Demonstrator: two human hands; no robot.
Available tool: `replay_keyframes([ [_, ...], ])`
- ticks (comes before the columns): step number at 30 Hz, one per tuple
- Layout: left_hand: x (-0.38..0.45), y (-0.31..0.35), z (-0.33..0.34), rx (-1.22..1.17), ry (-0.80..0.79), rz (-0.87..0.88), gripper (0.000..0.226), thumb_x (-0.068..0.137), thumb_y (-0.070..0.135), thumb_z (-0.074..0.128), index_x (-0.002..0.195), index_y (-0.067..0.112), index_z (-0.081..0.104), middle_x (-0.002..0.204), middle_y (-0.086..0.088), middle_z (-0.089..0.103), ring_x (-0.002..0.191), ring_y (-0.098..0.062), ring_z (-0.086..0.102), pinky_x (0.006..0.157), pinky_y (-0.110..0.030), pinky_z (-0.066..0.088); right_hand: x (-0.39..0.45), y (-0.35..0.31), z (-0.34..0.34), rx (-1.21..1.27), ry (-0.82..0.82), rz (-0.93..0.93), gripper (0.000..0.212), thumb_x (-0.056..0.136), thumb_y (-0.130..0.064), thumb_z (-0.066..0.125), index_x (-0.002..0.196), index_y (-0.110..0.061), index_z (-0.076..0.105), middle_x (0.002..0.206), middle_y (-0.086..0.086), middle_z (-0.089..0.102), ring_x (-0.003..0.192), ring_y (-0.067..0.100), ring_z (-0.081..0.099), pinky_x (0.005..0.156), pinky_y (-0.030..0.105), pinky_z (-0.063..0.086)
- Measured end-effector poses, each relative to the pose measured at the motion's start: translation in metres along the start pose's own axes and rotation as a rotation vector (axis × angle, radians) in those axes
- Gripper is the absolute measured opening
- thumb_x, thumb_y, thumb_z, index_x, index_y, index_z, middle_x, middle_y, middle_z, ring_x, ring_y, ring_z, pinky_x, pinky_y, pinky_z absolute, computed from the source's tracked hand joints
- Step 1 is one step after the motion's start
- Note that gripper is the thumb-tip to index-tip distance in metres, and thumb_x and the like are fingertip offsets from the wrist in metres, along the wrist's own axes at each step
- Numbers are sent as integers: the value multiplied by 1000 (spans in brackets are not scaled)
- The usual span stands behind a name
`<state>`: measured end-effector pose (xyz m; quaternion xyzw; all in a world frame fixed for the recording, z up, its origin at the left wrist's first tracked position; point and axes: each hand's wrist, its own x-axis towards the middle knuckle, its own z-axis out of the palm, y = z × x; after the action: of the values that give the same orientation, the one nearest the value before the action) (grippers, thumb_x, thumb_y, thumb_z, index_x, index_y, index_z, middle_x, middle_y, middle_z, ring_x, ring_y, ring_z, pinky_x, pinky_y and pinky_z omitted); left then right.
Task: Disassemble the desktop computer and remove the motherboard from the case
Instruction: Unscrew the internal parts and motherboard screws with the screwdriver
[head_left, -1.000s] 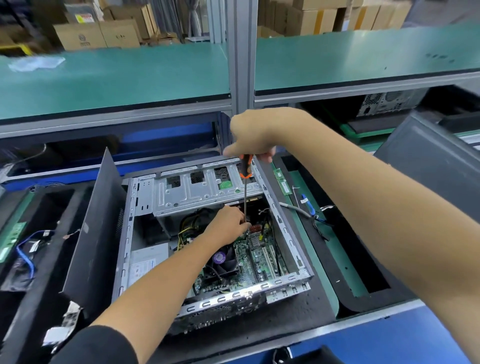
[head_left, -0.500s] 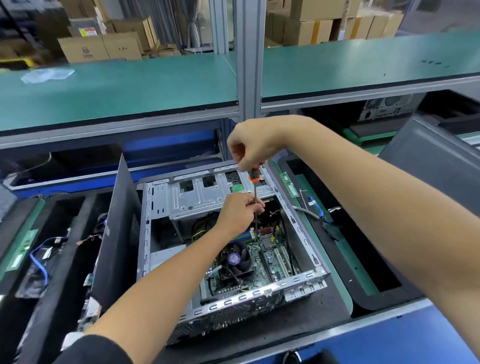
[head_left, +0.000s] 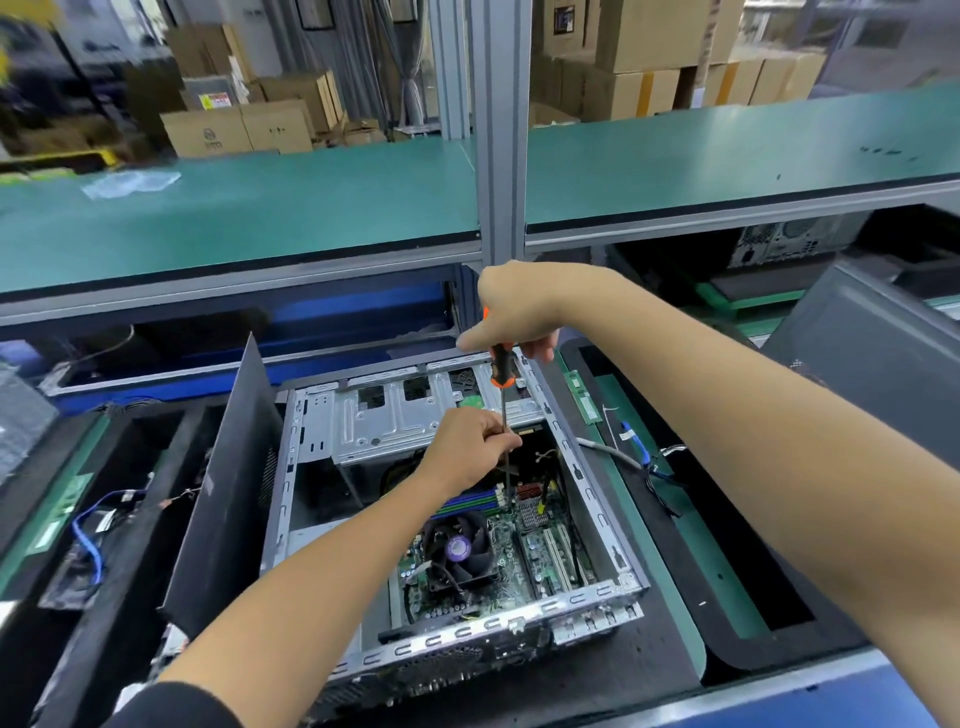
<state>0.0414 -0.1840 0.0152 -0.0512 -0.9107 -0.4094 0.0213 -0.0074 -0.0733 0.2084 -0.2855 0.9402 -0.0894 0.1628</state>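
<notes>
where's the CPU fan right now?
Head view: the CPU fan sits on the motherboard inside the open case, lower centre, nearer the camera than the left hand and screwdriver.

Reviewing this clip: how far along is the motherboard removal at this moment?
Done: the case lies open, a dark panel propped beside it. In hand: the right hand grips the screwdriver by its handle while the left hand pinches the shaft, the tip down at the motherboard. Left: the board, with its cooler fan, sits inside the case, yet to be lifted out.
</notes>
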Motion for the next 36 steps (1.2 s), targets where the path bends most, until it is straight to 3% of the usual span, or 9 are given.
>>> replay_keyframes([
  [3,-2,1,1,-2,31,3,34,84,26,72,63,1,68,57,-11,62,44,-7,46,47,-16,35,-1,3,-3,23,-63,-43,30,87,-28,65,69,-5,58,51,0,67,50,18,70,48,23,48],
  [7,-2,1,2,-24,33,8,38,85,30,71,62,-1,65,58,-17,62,50,-27,53,51,-32,44,3,2,-6,-72,-133,-69,17,85,-20,67,76,-6,64,61,1,72,56,11,71,59,26,51],
  [11,-1,1,5,-19,35,31,36,83,35,73,62,7,65,55,-10,61,50,-24,53,51,-29,42,8,5,-9,-68,-169,-104,6,86,-7,64,87,-4,69,80,6,72,66,18,73,60,24,56],
  [15,1,5,0,-1,-43,19,27,83,37,71,62,24,62,55,2,57,49,-7,44,51,-18,36,10,7,-11,-71,-229,-118,15,80,3,64,75,-9,69,76,4,69,67,20,69,54,21,55],
  [17,3,12,-4,-92,-80,20,15,88,28,68,74,34,67,67,6,67,60,-6,56,63,-15,44,11,9,-10,-72,-217,-112,21,74,6,63,61,-11,66,65,1,67,59,19,64,48,22,50],
  [19,5,20,-7,-260,-78,2,20,93,11,60,84,26,70,79,4,73,76,-8,68,78,-17,52,12,10,-8,-58,-174,-114,21,70,1,61,53,-11,61,55,0,62,54,20,60,47,23,46],
  [24,5,23,-6,-361,-11,-18,25,91,-9,52,75,3,67,66,-3,68,63,-9,66,69,-16,52,16,9,4,10,15,-141,15,78,-13,54,64,-8,55,64,11,60,57,26,58,47,23,39],
  [29,8,17,-8,-354,19,-23,25,90,-2,60,69,9,69,66,-1,70,67,-15,67,71,-23,56,14,8,1,-34,148,-138,18,83,-20,55,88,-3,61,81,14,69,68,26,64,48,24,38],
  [36,8,18,-11,-242,89,-25,34,78,15,78,52,20,56,64,-17,65,57,-14,52,58,-27,43,7,8,1,-57,110,-63,47,97,-47,45,75,-7,52,44,3,60,37,15,62,45,23,42],
])
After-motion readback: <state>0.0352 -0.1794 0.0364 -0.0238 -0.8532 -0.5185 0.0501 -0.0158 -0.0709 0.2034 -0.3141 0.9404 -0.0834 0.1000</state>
